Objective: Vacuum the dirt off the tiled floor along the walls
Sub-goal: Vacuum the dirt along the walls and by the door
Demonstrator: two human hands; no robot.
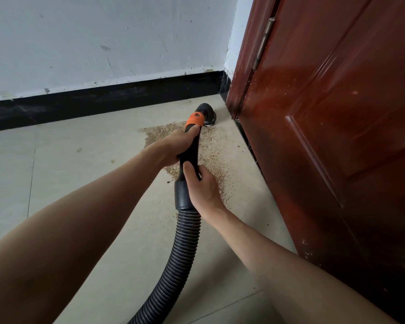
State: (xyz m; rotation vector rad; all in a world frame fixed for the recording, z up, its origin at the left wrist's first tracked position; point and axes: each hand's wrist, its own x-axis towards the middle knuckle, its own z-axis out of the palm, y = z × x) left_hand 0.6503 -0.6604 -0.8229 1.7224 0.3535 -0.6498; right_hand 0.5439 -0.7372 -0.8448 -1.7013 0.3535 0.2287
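Tan gritty dirt patch point(214, 157) on pale tiled floor point(84, 183), spread near corner beside black skirting point(98, 99). Left hand point(173, 148) curled round rigid black vacuum wand point(190, 150), below orange collar point(193, 120). Right hand point(202, 185) wrapped round wand's lower cuff, above ribbed hose point(180, 253). Round black nozzle point(207, 115) at patch's far edge, beside red-brown wooden door point(337, 113).

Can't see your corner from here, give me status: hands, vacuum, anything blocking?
Left hand and right hand both grip wand. Nozzle in corner, dirt patch remains. Door close on right.
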